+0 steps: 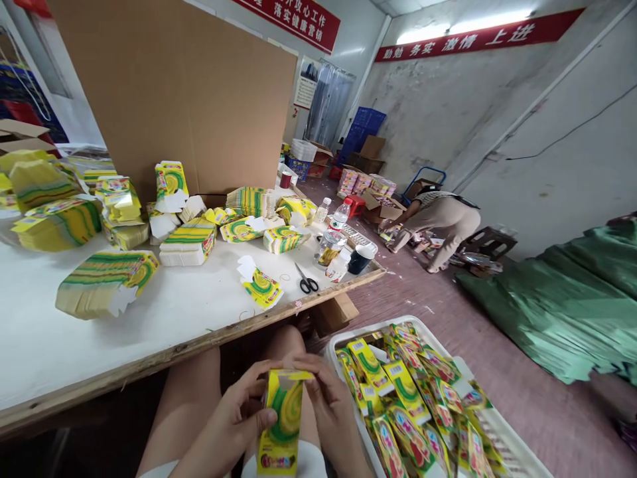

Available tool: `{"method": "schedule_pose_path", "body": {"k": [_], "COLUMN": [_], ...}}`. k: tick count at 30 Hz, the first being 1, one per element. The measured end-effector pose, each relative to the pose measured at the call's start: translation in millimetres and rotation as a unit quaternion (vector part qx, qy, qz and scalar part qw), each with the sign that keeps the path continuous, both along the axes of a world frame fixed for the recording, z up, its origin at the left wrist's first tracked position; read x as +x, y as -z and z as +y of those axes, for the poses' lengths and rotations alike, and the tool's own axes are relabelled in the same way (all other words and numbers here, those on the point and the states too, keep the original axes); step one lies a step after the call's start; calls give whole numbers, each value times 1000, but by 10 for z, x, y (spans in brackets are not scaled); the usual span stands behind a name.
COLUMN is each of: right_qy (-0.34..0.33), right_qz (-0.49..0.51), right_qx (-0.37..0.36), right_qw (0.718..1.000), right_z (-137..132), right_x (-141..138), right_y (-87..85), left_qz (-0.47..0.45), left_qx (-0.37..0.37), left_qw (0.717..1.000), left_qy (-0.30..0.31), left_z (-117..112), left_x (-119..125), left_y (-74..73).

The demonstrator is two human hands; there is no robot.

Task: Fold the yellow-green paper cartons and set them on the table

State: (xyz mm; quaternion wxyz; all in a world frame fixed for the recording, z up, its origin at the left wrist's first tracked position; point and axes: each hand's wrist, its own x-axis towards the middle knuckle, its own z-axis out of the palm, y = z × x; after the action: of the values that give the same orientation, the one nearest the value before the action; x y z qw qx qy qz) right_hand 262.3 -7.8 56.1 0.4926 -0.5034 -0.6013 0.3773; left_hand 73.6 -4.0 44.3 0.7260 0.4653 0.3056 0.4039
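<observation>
Left hand holds a yellow-green cardboard carton, right hand perhaps its top flap (blurred); white plastic tray well filled, stacked yellow-green card blanks remaining.

Cool white light comes from a ceiling light high beyond the right hand, its tube blown out to glare, and brightens the tabletop ahead of the left hand, with soft shadows there and near-black gloom below its edge. Blur softens the right hand's fingertips and the packets beside it. Wide-angle distortion stretches the green sheeting far to the hands' right.
</observation>
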Motion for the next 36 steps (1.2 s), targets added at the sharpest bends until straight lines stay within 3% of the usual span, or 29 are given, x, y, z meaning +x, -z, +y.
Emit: {"method": "schedule_pose_path", "body": {"k": [2, 5, 7, 12, 20, 27, 31, 36], "right_qy": [-23, -67, -57, -18, 14, -21, 19, -3], "right_qz": [-5, -7, -47, -141, -175, -93, -106, -73], "right_qx": [-2, -100, -141, -125, -112, -120, -119, -87], "right_qw": [1000, 993, 987, 982, 978, 988, 987, 993], "right_z": [0, 6, 9, 9, 6, -15, -23, -24], "right_x": [53, 62, 18, -97, -210, -201, -213, -147], "right_y": [-6, 7, 28, 70, 99, 19, -25, 22], "left_qz": [28, 63, 68, 44, 36, 28, 52, 48], "left_qx": [15, 52, 66, 34, -7, -11, 18, -13], "left_qw": [999, 995, 994, 998, 998, 998, 997, 995], "left_qy": [-34, -57, -47, -39, -60, -52, -61, -84], "left_z": [10, -8, -35, -75, -73, -85, -95, -58], "left_x": [10, 35, 46, 38, 66, 47, 44, 42], "left_y": [28, 83, 105, 82, 70, -55, -122, -107]}}
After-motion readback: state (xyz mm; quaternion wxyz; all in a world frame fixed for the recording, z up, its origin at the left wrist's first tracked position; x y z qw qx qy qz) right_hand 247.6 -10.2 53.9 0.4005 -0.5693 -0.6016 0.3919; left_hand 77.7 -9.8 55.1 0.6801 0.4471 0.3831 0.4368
